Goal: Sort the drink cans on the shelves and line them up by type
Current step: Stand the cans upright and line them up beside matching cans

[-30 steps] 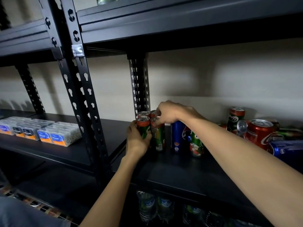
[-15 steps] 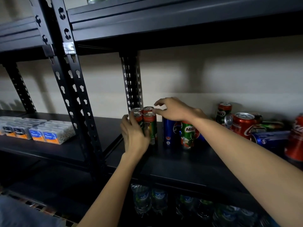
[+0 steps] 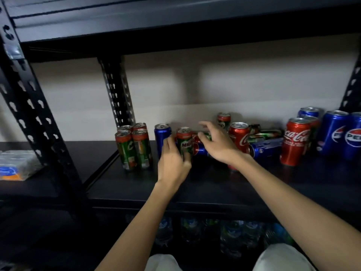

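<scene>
The left hand [image 3: 172, 163] holds the green Milo can [image 3: 184, 141] with curled fingers, beside a blue can [image 3: 162, 136], while the right hand [image 3: 216, 145] hovers spread above lying cans [image 3: 201, 142], holding nothing.

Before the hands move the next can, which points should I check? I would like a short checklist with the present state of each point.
1. Four slim green cans grouped upright at the left: ok.
2. Left hand has a firm hold on the Milo can: cannot tell, fingers touch it.
3. Right hand free: ok, fingers spread, holding nothing.
4. Blue can beside the Milo can sorted with the Pepsi cans: not ok.
5. All cans upright: not ok, a blue can lying down.
</scene>
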